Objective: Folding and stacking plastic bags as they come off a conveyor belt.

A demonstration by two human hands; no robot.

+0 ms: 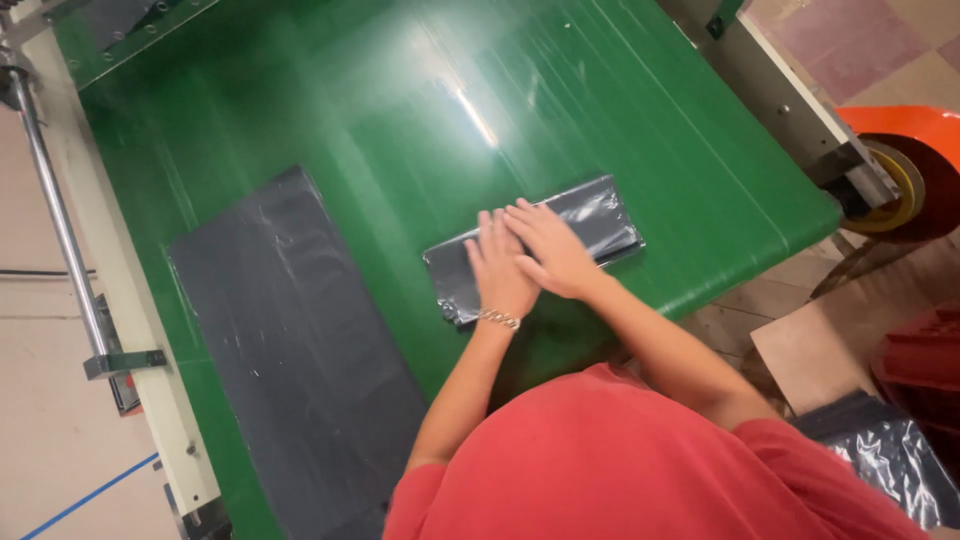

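Note:
A folded stack of black plastic bags (pixel 600 215) lies on the green conveyor belt (pixel 400 110) near its front edge. Both my hands press flat on top of it, fingers spread. My left hand (pixel 497 270), with a bracelet at the wrist, covers the bundle's left half. My right hand (pixel 552 248) lies beside it and partly over it, toward the middle. A long flat sheet of black plastic (pixel 300 340) lies unfolded on the belt to the left, apart from my hands.
A metal rail (pixel 60 210) and cream frame run along the belt's left side. An orange roll holder (pixel 905 170) stands at the right end of the machine. Cardboard (pixel 810 345) and more black plastic (pixel 890 450) lie on the floor to the right.

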